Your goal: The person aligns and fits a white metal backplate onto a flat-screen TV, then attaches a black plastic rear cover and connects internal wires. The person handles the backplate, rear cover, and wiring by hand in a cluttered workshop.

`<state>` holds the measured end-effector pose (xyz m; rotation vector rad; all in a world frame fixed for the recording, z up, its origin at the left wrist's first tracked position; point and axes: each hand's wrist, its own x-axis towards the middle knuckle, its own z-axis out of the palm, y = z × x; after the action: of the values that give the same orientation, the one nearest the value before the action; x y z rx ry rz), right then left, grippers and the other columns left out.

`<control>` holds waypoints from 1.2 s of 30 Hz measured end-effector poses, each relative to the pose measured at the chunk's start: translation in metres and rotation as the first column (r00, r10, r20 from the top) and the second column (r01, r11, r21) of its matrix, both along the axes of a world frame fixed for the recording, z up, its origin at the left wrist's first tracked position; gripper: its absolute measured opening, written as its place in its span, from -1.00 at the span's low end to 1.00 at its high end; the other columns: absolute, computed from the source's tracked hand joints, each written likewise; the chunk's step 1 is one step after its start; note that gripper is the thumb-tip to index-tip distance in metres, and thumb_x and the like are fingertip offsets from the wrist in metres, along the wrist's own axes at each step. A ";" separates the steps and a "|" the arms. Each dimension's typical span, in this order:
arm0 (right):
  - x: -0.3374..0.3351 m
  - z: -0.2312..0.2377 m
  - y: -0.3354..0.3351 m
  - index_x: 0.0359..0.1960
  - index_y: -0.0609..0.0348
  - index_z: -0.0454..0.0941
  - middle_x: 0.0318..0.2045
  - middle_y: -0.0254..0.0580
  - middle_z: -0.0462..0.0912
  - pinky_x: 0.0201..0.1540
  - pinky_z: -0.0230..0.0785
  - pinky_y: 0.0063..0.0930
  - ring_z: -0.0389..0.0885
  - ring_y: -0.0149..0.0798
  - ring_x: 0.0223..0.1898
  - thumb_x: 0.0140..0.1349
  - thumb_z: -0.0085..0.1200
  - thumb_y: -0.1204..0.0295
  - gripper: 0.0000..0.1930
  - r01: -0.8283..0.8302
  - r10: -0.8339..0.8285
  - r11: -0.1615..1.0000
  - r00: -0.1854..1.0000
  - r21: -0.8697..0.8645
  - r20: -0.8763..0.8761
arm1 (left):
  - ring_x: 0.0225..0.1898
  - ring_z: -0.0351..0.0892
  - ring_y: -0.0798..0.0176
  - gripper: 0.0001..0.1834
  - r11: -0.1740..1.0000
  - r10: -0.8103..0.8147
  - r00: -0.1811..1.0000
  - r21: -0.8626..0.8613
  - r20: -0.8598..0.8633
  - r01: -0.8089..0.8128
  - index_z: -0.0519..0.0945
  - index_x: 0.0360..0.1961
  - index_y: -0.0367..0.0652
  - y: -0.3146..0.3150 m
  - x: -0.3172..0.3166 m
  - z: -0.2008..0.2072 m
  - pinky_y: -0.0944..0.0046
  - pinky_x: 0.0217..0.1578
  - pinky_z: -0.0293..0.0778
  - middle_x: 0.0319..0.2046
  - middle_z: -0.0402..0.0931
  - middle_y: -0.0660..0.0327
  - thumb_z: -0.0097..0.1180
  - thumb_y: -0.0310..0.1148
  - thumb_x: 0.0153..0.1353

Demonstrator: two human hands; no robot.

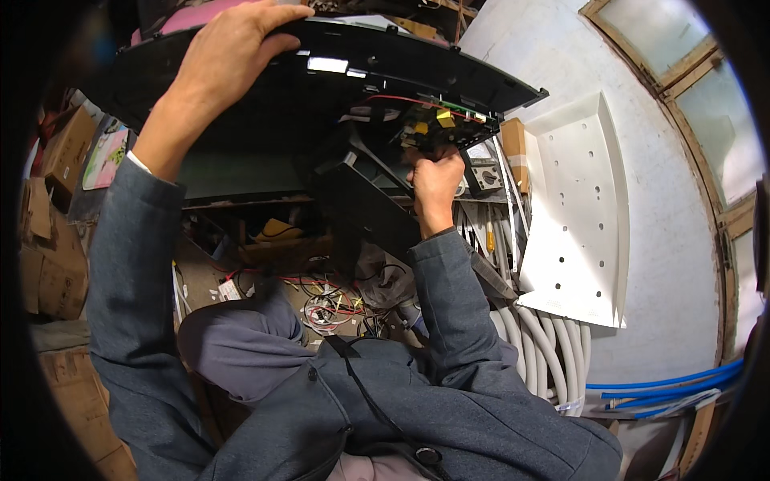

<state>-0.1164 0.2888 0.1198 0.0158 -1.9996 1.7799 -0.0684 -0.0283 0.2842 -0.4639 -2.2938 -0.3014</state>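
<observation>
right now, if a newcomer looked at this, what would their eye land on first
Probably the big black casing across the top, its upper edge gripped by the left hand, with the right hand at the exposed circuitry on its right side. Next might come the white panel with holes by the wall at right, then the tangled wires on the floor below.
</observation>
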 end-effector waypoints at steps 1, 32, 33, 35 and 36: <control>0.001 0.000 -0.001 -0.42 0.41 0.41 -0.66 -0.06 0.55 -0.68 0.36 -0.35 0.58 -0.19 -0.75 -0.03 0.22 0.69 -0.80 -0.009 0.009 1.000 1.000 -0.022 -0.007 | 0.05 0.68 0.05 -0.58 1.000 -0.005 1.000 0.010 -0.002 0.005 0.63 0.26 0.05 0.000 0.000 0.000 0.15 0.10 0.56 0.08 0.68 0.17 0.23 -0.31 0.37; 0.004 0.001 -0.002 -0.46 0.45 0.56 -0.58 0.04 0.66 -0.41 0.53 -0.25 0.74 -0.07 -0.48 -0.05 0.12 0.69 -0.92 0.148 -0.143 0.968 0.989 0.203 -0.039 | 0.59 0.02 -0.03 0.05 0.984 -0.102 0.944 -0.173 -0.314 0.049 0.27 0.51 0.03 0.130 0.008 -0.029 -0.05 0.62 -0.15 0.55 0.08 0.04 0.54 -0.26 -0.04; 0.000 -0.005 0.004 -0.45 0.44 0.57 -0.58 0.03 0.66 -0.39 0.51 -0.25 0.74 -0.09 -0.46 -0.05 0.13 0.67 -0.91 0.183 -0.175 0.954 0.983 0.239 -0.055 | 0.59 0.02 -0.03 0.06 0.983 -0.114 0.937 -0.175 -0.329 0.058 0.28 0.51 0.02 0.140 0.001 -0.040 -0.05 0.61 -0.15 0.56 0.07 0.02 0.54 -0.26 -0.05; -0.002 -0.009 0.008 -0.45 0.42 0.58 -0.57 0.03 0.66 -0.35 0.48 -0.24 0.72 -0.10 -0.45 -0.06 0.13 0.63 -0.89 0.176 -0.162 0.962 0.983 0.208 -0.084 | 0.42 0.34 -0.02 -0.37 0.947 -0.233 0.867 -0.305 -0.441 0.100 0.54 0.25 -0.20 0.151 -0.002 -0.055 -0.01 0.44 0.28 0.37 0.37 0.02 0.33 -0.34 0.11; -0.001 -0.011 0.008 -0.45 0.41 0.59 -0.57 0.05 0.66 -0.34 0.47 -0.24 0.72 -0.10 -0.45 -0.07 0.13 0.62 -0.89 0.141 -0.127 0.979 0.987 0.147 -0.101 | 0.18 0.55 0.06 -0.57 0.919 -0.331 0.834 -0.353 -0.442 0.178 0.64 0.07 -0.24 0.154 0.003 -0.068 0.09 0.22 0.49 0.15 0.53 0.05 0.21 -0.37 0.15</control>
<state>-0.1171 0.2968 0.1091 0.0103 -2.0180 1.5121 -0.0657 0.1262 0.2158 -0.9012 -1.7687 0.0433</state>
